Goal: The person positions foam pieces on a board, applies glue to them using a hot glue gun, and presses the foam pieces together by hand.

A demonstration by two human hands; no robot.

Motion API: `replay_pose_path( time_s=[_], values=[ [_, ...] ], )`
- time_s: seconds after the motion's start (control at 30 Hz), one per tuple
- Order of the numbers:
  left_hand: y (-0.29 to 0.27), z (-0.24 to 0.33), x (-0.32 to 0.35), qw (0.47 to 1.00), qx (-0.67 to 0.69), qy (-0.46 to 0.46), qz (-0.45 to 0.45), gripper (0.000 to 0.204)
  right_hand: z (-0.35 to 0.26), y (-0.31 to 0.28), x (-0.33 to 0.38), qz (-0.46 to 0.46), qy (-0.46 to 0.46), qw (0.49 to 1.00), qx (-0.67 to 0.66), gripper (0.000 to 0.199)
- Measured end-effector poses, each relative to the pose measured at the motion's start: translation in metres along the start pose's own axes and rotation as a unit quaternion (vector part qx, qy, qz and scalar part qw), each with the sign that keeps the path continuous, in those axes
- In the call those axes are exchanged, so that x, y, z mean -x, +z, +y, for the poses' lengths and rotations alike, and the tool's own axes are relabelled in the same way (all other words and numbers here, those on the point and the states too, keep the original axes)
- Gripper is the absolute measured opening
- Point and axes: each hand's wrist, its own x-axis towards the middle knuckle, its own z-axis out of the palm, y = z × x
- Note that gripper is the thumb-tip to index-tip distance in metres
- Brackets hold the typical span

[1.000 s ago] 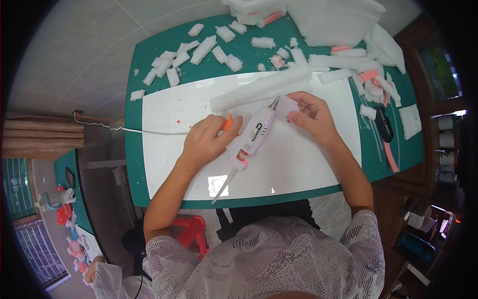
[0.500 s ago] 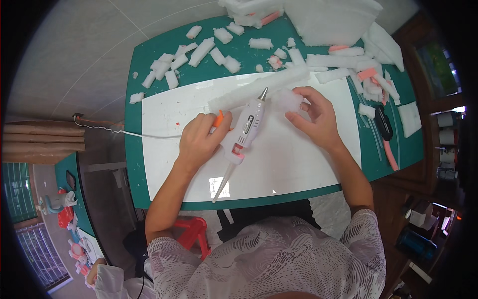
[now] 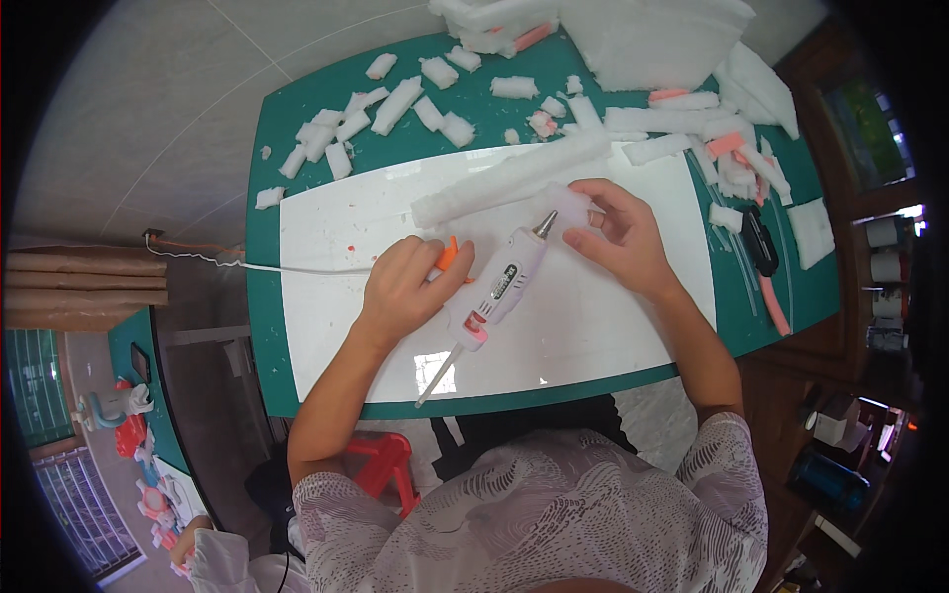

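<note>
A white hot glue gun (image 3: 501,282) with an orange trigger is gripped by my left hand (image 3: 407,287). A clear glue stick (image 3: 438,378) sticks out of its back end, and its metal nozzle points up and right. My right hand (image 3: 623,237) pinches a small piece of white foam (image 3: 565,206) between thumb and fingers, close to the nozzle tip. Whether nozzle and foam touch I cannot tell. Just beyond both hands, a long white foam strip (image 3: 509,178) lies slanting across the glossy white board (image 3: 336,237).
Several short foam pieces (image 3: 399,105) are scattered on the green mat (image 3: 297,109). White and pink foam scraps (image 3: 736,168) are heaped at right, beside a black-and-pink cutter (image 3: 761,247) and clear glue sticks (image 3: 736,259). The gun's white cord (image 3: 287,268) runs off left. A red stool (image 3: 381,469) stands below.
My left hand has shifted slightly right with the glue gun, bringing its nozzle down and right to the foam piece. My right hand still holds the foam, barely moved.
</note>
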Motion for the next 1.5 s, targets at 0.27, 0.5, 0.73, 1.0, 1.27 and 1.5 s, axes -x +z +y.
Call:
replay_pose_path(
  time_s=[0.27, 0.5, 0.73, 1.0, 1.27, 1.5],
  values=[
    [0.0014, 0.0001, 0.0010, 1.000, 0.015, -0.015, -0.008, 0.040, -0.0024, -0.0012, 0.0011, -0.012, 0.047, 0.998, -0.048, 0.046],
    [0.0019, 0.0015, 0.0020, 0.999, 0.041, -0.025, -0.019, 0.039, -0.0020, -0.0023, 0.0016, -0.027, 0.060, 0.996, -0.060, 0.046],
    [0.0008, 0.0023, 0.0029, 0.998, 0.049, -0.031, -0.032, 0.041, -0.0038, -0.0018, 0.0014, -0.039, 0.063, 0.995, -0.062, 0.046],
    [0.0030, 0.0017, 0.0038, 0.997, 0.064, -0.041, -0.034, 0.046, 0.0027, -0.0074, 0.0006, -0.051, 0.077, 0.995, -0.036, 0.045],
    [0.0021, 0.0015, 0.0048, 0.996, 0.065, -0.043, -0.051, 0.046, 0.0012, -0.0071, -0.0001, -0.055, 0.076, 0.994, -0.054, 0.045],
    [0.0005, 0.0028, 0.0036, 0.996, 0.064, -0.043, -0.053, 0.057, 0.0002, -0.0061, -0.0013, -0.055, 0.114, 0.989, -0.073, 0.044]
  ],
)
